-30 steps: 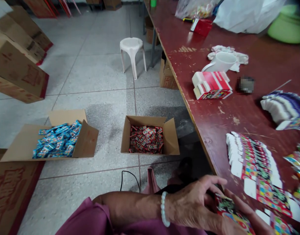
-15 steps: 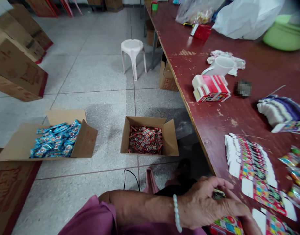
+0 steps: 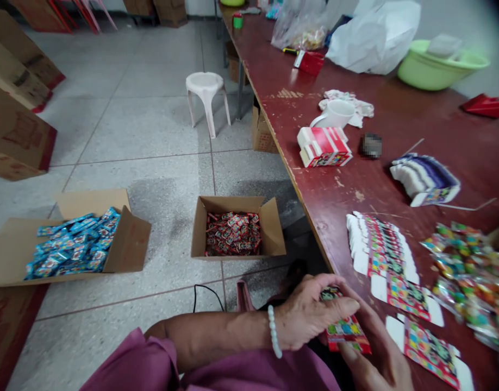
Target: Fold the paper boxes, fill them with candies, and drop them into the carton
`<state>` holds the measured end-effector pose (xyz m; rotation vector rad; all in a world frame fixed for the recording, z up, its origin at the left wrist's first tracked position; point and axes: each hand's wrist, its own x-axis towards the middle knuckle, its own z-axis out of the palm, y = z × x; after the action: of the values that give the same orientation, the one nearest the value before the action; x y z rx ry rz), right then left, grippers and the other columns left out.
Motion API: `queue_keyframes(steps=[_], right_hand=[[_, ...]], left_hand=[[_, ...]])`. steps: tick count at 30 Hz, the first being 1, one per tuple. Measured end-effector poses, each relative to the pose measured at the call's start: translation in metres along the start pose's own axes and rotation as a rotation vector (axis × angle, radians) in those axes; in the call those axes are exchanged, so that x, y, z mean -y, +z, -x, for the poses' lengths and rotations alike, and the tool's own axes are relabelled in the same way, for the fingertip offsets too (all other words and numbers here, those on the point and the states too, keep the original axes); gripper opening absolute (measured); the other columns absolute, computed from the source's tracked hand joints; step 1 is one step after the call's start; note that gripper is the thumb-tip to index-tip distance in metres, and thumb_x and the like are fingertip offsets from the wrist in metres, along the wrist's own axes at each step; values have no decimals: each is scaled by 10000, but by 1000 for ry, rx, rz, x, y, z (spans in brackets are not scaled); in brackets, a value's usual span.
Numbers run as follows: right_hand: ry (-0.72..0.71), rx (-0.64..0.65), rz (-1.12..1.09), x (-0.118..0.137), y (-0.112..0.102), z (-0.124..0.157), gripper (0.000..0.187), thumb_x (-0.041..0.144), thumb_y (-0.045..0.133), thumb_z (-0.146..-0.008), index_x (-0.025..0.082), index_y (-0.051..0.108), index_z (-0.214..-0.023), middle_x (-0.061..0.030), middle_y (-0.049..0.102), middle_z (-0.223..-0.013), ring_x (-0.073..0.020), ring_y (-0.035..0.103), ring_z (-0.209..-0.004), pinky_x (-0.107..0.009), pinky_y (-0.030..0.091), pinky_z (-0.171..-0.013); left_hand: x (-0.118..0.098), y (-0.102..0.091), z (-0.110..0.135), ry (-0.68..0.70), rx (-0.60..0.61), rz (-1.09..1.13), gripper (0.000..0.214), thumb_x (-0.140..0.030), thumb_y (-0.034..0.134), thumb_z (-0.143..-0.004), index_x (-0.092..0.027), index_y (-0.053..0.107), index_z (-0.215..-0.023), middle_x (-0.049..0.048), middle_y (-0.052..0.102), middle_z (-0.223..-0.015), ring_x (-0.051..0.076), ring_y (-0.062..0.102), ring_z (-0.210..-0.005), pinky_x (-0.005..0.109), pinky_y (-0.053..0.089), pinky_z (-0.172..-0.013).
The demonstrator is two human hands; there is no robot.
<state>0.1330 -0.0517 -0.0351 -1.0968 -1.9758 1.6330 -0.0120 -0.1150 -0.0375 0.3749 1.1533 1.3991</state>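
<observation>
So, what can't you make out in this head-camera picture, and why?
Head view:
Small printed carton: parts covered by left hand and right hand.
Dark object near the white mug: pixelated.
White bag: contents hidden by opaque plastic.
Large brown box: cut off by the left edge.
Blue packets: print too small to read.

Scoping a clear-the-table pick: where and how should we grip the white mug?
Probably by its handle, fingers coming down from the picture's left: the white mug points it that way. A steep approach seems safer, as the red-and-white carton stack sits close in front.
</observation>
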Motion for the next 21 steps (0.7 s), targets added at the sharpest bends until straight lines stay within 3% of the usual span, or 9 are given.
queue_keyframes(steps=[4, 10, 16, 21], right_hand=[[108, -5, -223, 4, 7, -3, 621, 414, 715, -805, 281, 521, -1380, -98, 513, -1451, -345, 488, -1317, -465, 500, -1003], [118, 4, -573, 16, 17, 1, 571, 365, 743, -797, 315, 561, -1335, -65, 507, -1462, -299, 446, -1357, -467, 436, -1073], [73, 26, -618, 8, 15, 9, 532, 332, 714, -826, 301, 563, -1335, -65, 535, -1432, -297, 502, -1304, -479, 428, -1074], [65, 13, -491, 10, 9, 12, 587, 381, 742, -791, 265, 557, -1336, -99, 659, -1233, -275, 640, -1089, -413, 546, -905]], left_hand=[[-3, 2, -3, -90, 3, 210, 615, -485, 743, -742, -156, 588, -1238, 42, 648, -856, 130, 613, -690, 239, 503, -634], [-9, -2, -3, -135, -66, 270, 542, -389, 749, -763, -165, 554, -1216, 32, 645, -847, 114, 616, -635, 199, 487, -536], [-8, 6, 7, -137, -25, 178, 598, -449, 722, -777, -135, 511, -1240, 7, 605, -751, 81, 520, -489, 163, 373, -359], [-2, 2, 10, -84, -34, 123, 586, -463, 747, -740, -155, 540, -1194, 8, 611, -765, 98, 565, -533, 191, 431, -446]])
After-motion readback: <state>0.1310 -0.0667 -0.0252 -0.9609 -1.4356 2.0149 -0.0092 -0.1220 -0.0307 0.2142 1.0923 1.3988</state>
